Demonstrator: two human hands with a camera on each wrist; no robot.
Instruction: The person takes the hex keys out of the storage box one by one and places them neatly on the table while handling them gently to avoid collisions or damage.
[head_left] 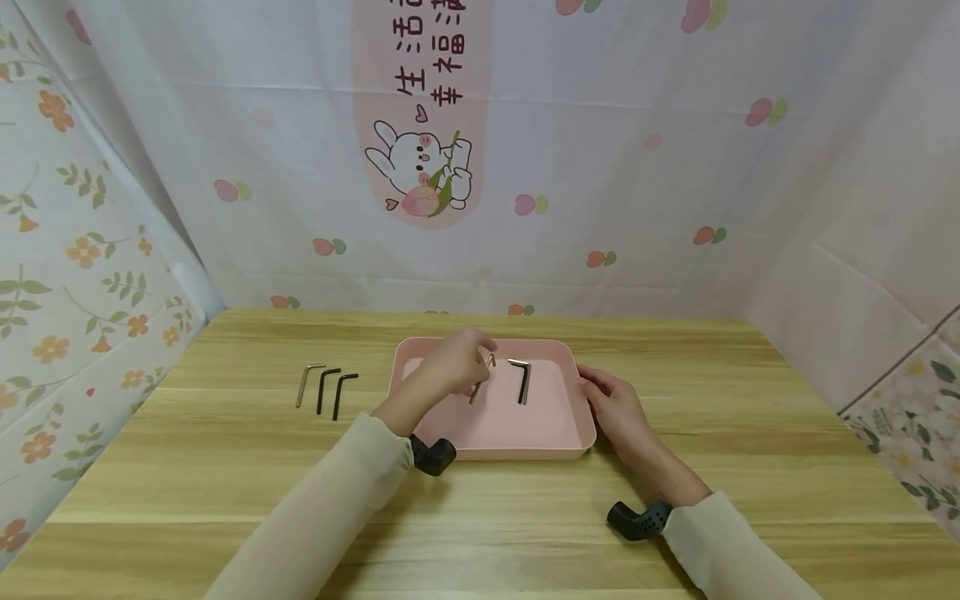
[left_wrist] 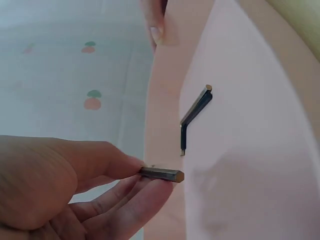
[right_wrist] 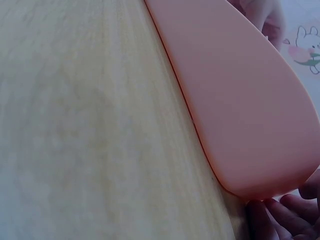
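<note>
My left hand (head_left: 456, 362) is over the left half of a shallow pink tray (head_left: 551, 417). Between thumb and fingers it pinches an L-shaped hex key (left_wrist: 161, 173), whose hexagonal end shows in the left wrist view. To the right of this key, two more hex keys (head_left: 522, 379), one dark and one shinier, lie against each other on the tray floor. My right hand (head_left: 615, 404) grips the tray's right side, with fingers (right_wrist: 285, 217) against its outer wall in the right wrist view.
Left of the tray, a brass-coloured hex key (head_left: 303, 387) and two black hex keys (head_left: 339, 398) lie in a row on the wooden table (head_left: 525, 517). A printed cloth (head_left: 600, 167) hangs behind the table.
</note>
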